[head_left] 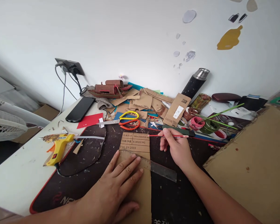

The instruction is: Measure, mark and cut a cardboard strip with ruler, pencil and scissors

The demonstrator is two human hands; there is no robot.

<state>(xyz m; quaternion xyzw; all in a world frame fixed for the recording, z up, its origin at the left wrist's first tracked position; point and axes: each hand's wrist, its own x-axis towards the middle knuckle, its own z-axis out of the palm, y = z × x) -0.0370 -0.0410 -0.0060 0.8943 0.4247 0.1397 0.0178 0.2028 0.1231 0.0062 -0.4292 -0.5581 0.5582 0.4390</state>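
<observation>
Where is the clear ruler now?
In the head view, the clear ruler lies aslant across the cardboard strip, under the left hand, jutting right onto the dark mat.

White wall (121, 37) behind white table (16, 152)

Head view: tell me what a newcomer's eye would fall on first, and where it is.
Probably the two hands: the left hand spread over a clear ruler on a cardboard strip, the right hand holding a red pencil. Next, likely the yellow glue gun at the left, and the yellow-and-orange-handled scissors beyond the strip's far end.
</observation>
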